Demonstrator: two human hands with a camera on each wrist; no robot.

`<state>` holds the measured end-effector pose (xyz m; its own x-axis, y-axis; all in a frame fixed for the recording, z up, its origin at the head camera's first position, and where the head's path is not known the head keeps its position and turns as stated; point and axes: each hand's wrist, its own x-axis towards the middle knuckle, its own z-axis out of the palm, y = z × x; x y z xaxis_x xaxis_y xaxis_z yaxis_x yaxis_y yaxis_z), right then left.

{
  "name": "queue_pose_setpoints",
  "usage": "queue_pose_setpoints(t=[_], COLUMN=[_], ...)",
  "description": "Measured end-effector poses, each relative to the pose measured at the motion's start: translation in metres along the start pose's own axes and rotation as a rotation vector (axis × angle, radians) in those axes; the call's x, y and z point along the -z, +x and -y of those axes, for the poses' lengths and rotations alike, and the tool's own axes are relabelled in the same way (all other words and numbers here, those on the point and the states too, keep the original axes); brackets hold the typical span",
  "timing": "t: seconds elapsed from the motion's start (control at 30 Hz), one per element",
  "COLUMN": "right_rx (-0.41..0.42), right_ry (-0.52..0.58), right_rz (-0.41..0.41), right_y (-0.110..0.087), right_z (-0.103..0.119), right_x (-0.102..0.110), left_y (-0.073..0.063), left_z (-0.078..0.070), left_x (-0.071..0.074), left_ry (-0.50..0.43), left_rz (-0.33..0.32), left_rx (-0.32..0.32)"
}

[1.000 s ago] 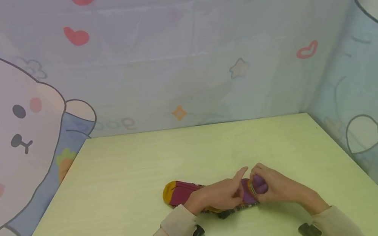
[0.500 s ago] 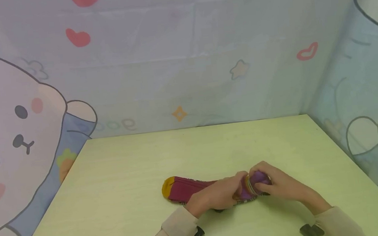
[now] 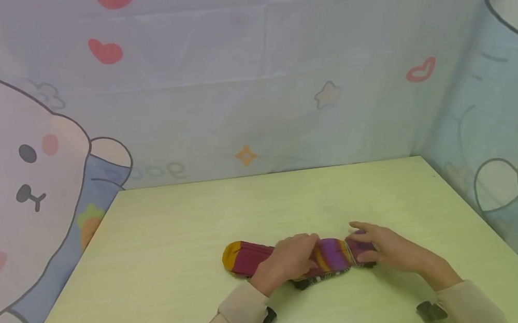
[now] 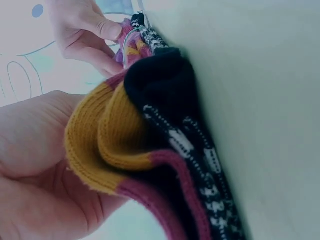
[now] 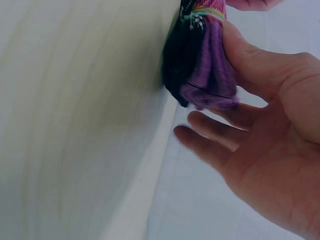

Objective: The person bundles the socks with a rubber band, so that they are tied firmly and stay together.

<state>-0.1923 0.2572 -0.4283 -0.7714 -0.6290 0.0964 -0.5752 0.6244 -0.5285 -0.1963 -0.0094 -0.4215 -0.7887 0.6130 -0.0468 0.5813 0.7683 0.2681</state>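
A bundle of socks [image 3: 335, 255] lies lengthwise on the table, maroon with a mustard toe at the left and purple and orange stripes at the right. Black-and-white patterned knit [image 4: 200, 160] runs along its underside. My left hand [image 3: 289, 260] grips the bundle's middle from above, partly covering it. Around the right part, just short of the purple cuff end [image 5: 212, 75], sit thin elastic bands [image 3: 349, 252]. At this end my right hand [image 3: 391, 247] has its fingers spread and loosened, its thumb [image 5: 247, 52] touching the purple cuff.
The pale yellow-green table [image 3: 175, 216] extends around the socks. A printed cloth backdrop [image 3: 251, 79] with hearts and cartoon animals stands behind it and along its sides. Dark wrist-worn devices [image 3: 431, 311] sit below both wrists.
The right hand has loosened from the banded cuff and spread its fingers. My left hand has slid left along the socks, uncovering the striped part. The bands now lie around the right end.
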Motion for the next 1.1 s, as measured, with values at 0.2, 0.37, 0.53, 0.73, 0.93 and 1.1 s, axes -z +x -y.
queue_pose_setpoints(t=[0.2, 0.37, 0.53, 0.73, 0.93, 1.1], right_rx=[-0.059, -0.084, -0.106, -0.113, -0.108, -0.107], right_ry=[0.020, 0.044, 0.014, 0.027, 0.015, 0.013], right_rz=[0.051, 0.074, 0.066, 0.074, 0.076, 0.059], right_y=[-0.003, -0.004, -0.006, -0.006, -0.005, -0.003], right_z=[-0.001, -0.003, -0.004, -0.004, -0.005, 0.000], right_x=[-0.001, -0.003, -0.003, 0.000, 0.000, 0.000], left_y=[0.000, 0.000, -0.002, -0.002, -0.002, -0.008], left_z=[0.002, 0.004, 0.005, 0.006, 0.006, 0.013], left_x=[-0.001, -0.001, 0.001, 0.002, 0.003, 0.002], left_ry=[0.032, 0.018, 0.002, -0.017, -0.040, -0.134], left_rz=[-0.001, 0.006, 0.012, 0.020, 0.019, 0.008], left_rx=[0.019, 0.014, 0.008, 0.005, 0.010, 0.006])
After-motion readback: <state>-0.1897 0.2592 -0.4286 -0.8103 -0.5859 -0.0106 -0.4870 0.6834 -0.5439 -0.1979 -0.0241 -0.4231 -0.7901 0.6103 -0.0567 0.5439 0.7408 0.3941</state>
